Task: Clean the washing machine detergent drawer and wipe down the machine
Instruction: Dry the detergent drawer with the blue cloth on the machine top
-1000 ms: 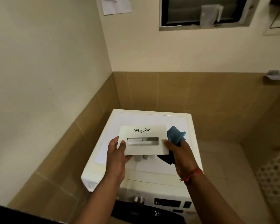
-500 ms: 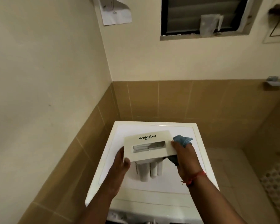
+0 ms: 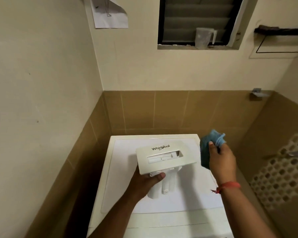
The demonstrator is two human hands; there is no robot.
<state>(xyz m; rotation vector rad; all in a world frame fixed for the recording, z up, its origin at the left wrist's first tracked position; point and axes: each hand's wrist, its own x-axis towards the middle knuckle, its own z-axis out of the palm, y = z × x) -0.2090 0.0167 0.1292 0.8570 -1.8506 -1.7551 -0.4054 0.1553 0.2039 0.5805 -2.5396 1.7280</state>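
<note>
Blue cloth point(image 3: 207, 150) in right hand point(image 3: 221, 160), left hand point(image 3: 145, 182) grips drawer point(image 3: 163, 156).

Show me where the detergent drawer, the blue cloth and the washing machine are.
detergent drawer point(image 3: 163, 157): head view, on its white front panel below the logo.
blue cloth point(image 3: 205, 152): head view, on the dark folded part left of the right hand.
washing machine point(image 3: 179, 203): head view, on the bare white top.

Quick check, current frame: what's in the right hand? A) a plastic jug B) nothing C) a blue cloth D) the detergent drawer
C: the right hand is bunched around the blue cloth, held off to the right of the detergent drawer, which only the left hand supports from below, above the washing machine.
</note>
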